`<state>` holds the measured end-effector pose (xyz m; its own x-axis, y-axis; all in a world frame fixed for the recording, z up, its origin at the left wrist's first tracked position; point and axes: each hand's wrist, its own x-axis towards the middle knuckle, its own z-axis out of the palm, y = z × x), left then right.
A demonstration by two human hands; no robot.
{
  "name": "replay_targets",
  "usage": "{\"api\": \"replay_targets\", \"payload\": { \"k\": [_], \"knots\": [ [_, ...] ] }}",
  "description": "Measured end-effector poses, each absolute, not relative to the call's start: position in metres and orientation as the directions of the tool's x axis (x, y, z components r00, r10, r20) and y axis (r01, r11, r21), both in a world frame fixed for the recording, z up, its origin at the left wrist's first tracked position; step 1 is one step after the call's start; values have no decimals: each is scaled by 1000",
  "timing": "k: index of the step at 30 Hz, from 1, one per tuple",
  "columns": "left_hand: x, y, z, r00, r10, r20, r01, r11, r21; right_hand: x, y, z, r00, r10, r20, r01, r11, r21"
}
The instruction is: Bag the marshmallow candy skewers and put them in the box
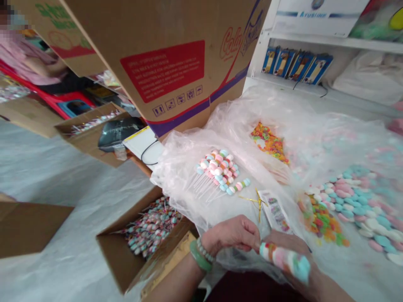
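My left hand (234, 233), with a green bangle and a beaded bracelet at the wrist, is closed at the lower end of a wrapped candy skewer (283, 260). The skewer has blue, white and pink pieces and lies tilted to the right. Around its far side is my right hand (291, 243), partly hidden behind the candy. Just above my hands lie a printed card (275, 212) and gold twist ties (259, 203). A pile of candy skewers (218, 167) with white sticks rests on the plastic sheet.
Loose blue, pink and white candies (355, 197) and fruit-coloured gummies (325, 222) lie at the right. Orange gummy rings (269, 142) sit farther back. A large cardboard box (163, 71) stands behind. An open box of skewers (116, 251) is lower left. A person (34, 63) sits far left.
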<state>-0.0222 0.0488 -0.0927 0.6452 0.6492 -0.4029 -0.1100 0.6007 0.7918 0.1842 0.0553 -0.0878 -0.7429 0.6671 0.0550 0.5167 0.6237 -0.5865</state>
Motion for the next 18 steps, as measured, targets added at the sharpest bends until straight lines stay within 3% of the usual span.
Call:
{"api": "replay_targets", "payload": {
  "k": [2,4,5,7,9,10,13,15,17,18],
  "knots": [
    [-28,53,-84,729,597,-334,62,430,901,189,50,-87,-868,484,109,370,777,-509],
    [-25,56,-70,665,719,-202,199,90,976,191,58,-79,-937,306,168,239,914,-327],
    [-20,57,-62,559,823,-104,309,-90,947,190,66,-73,-943,279,181,232,942,-242],
    [-2,57,-45,299,949,106,580,-268,769,186,88,-58,-884,409,227,369,908,-200],
    [19,57,-33,131,966,221,730,-245,638,178,111,-43,-701,662,264,534,733,-421],
    [29,59,-31,79,966,247,738,-223,637,173,120,-38,-593,769,239,555,606,-570],
    [44,69,-37,-207,950,232,515,-96,852,155,133,-34,-468,881,71,429,297,-853],
    [38,76,-50,-437,899,29,159,45,986,146,130,-40,-514,857,-34,300,143,-943],
    [25,75,-60,-365,878,-310,-270,219,938,143,123,-48,-511,860,-17,204,102,-974],
    [17,71,-63,-165,879,-448,-439,341,831,144,118,-52,-506,861,56,206,184,-961]
  ]
}}
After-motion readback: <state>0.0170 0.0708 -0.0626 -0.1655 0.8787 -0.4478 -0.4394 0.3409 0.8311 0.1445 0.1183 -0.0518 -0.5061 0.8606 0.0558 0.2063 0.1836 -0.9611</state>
